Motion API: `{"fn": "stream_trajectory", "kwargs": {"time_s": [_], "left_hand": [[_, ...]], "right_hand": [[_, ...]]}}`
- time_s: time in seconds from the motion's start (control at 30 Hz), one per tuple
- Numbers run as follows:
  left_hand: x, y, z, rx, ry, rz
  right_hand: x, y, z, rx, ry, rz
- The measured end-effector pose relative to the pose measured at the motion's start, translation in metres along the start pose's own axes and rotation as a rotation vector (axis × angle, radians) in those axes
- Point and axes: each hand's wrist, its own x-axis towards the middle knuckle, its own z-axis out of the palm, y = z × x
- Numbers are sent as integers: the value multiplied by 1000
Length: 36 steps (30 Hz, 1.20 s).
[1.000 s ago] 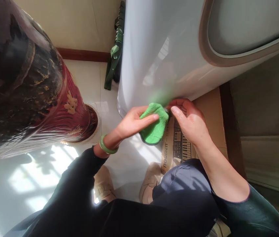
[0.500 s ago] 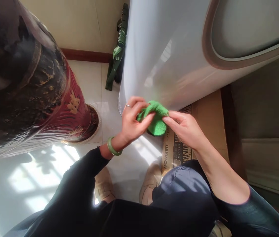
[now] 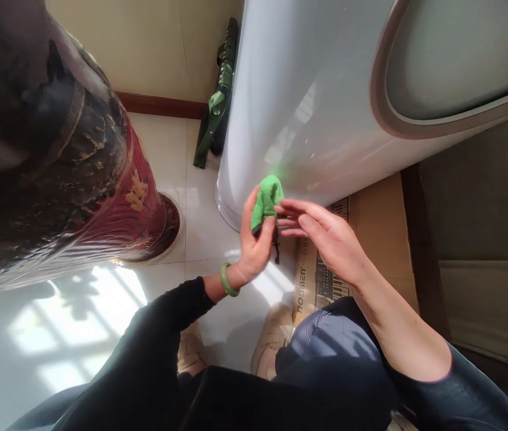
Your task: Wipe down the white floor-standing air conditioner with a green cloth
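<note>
A bright green folded cloth is held in my left hand, the thumb pressed on its near side and the fingers behind it. A dark edge shows at its bottom, and a short dark cord dangles below. My right hand is just to the right of the cloth, fingers stretched out and apart, their tips close to its right side; whether they touch it I cannot tell. Behind the cloth rises a glossy white rounded appliance, with a faint green reflection on its surface.
On the left stands a large dark and red vase wrapped in clear plastic. A folded dark green stand leans by the wall. Below right lies a cardboard box with a keyboard printed on it. Sunlight falls on the tiled floor.
The cloth has gone from spread between both hands to bunched upright in my left hand. My right hand has let go of it and opened its fingers.
</note>
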Motion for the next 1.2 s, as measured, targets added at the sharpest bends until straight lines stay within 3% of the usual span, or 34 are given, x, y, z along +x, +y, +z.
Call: {"fn": "stream_trajectory", "kwargs": {"time_s": [0.07,0.13,0.23,0.3,0.37,0.43,0.5,0.6,0.67,0.73,0.77,0.83,0.9,1.0,1.1,1.17,1.2], "left_hand": [[21,8,-2,-78,128,7],[50,18,-3,-40,187,114],[98,31,5,216,62,409],[121,36,18,413,-36,533],[131,37,34,567,-58,501],[126,31,47,656,-77,403],[110,14,57,687,-136,399],[78,-36,58,678,-306,521],[59,-75,49,690,-486,532],[48,-108,32,724,-595,443],[47,-119,23,744,-596,392],[55,-124,7,776,-473,319],[77,-105,-1,780,-230,283],[122,-41,9,691,84,237],[150,24,33,593,118,337],[144,42,46,554,54,379],[134,40,51,532,17,357]], "right_hand": [[-4,-5,1,72,98,-62],[-8,-10,3,99,229,-182],[-16,-17,7,140,406,-355],[-19,-20,8,171,498,-438],[-20,-21,9,205,572,-504],[-19,-20,8,233,639,-558],[-15,-19,7,249,704,-593],[-7,-17,6,254,757,-616],[-4,-15,7,251,729,-603],[-3,-15,6,249,696,-586],[-4,-15,6,245,695,-578],[-6,-17,4,228,736,-561],[-7,-19,3,200,792,-536],[-6,-20,1,175,838,-546],[0,-17,0,189,835,-531],[3,-15,-2,223,845,-491],[5,-14,-2,244,857,-478]]}}
